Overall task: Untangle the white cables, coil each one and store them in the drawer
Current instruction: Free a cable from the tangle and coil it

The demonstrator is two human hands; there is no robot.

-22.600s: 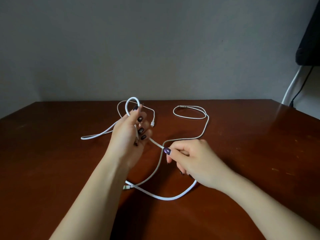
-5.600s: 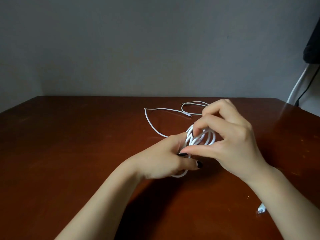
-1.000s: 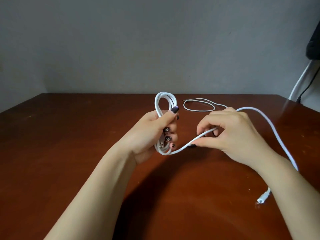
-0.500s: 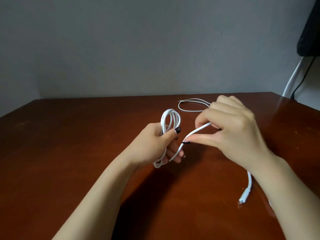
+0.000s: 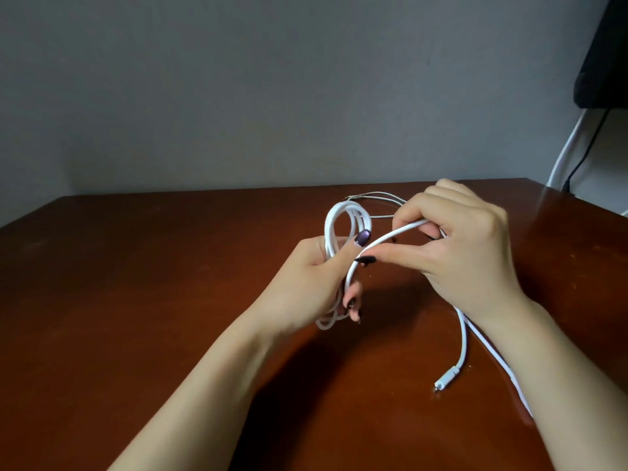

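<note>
While left hand [image 5: 306, 280] grips white cable coil [image 5: 348, 207], right hand [image 5: 465, 253] fingers [image 5: 421, 205] pinch its loose strand.

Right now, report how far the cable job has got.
Done: untangling, it seems. In hand: the left hand grips several loops of thick white cable while the right hand feeds its loose tail, plug end on the brown wooden table. Left: the thin white cable behind lies loose; no drawer in view.
</note>
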